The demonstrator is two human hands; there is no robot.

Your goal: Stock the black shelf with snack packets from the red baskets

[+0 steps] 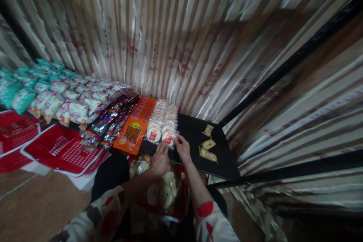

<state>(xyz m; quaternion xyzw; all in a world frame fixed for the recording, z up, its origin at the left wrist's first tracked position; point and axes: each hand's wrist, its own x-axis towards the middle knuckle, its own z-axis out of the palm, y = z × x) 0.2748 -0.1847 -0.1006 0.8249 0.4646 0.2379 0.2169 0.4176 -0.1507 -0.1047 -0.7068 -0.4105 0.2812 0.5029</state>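
Two rows of round white rice crackers in clear wrappers (165, 114) lie on the black shelf (189, 128). At the near end of the right-hand row is a rice cracker packet (169, 138) with a red and yellow label. My left hand (159, 162) has its fingers closed at the packet's lower left edge. My right hand (182, 149) pinches the packet's right edge. Below my hands, between my knees, a red basket (184, 196) holds several round, pale wrapped pieces.
Left of the crackers lie an orange snack bag (132, 130), dark shiny packets (113, 115), white-and-orange bags (76, 110) and teal bags (25, 98). Three small yellow packets (208, 144) lie to the right. Red baskets (64, 147) stand on the floor. A patterned curtain (170, 45) and black poles (283, 75) surround the shelf.
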